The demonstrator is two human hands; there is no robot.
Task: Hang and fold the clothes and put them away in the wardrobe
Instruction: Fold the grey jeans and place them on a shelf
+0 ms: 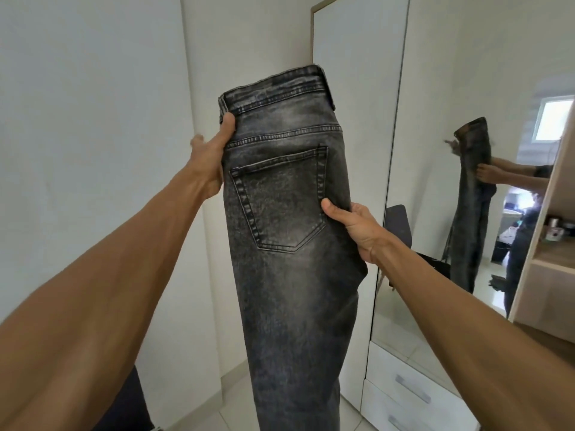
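Note:
A pair of washed grey-black jeans (289,231) hangs upright in front of me, folded lengthwise with one back pocket facing me and the waistband at the top. My left hand (210,160) grips the left edge just under the waistband, thumb on the front. My right hand (354,228) pinches the right edge beside the pocket, thumb on the denim. The legs drop out of view at the bottom. The wardrobe (357,119) stands behind the jeans.
The wardrobe has a mirrored door (466,213) reflecting me and the jeans, white drawers (410,387) with metal handles below, and an open wooden shelf section (550,253) at the right holding small items. A white wall lies to the left, tiled floor below.

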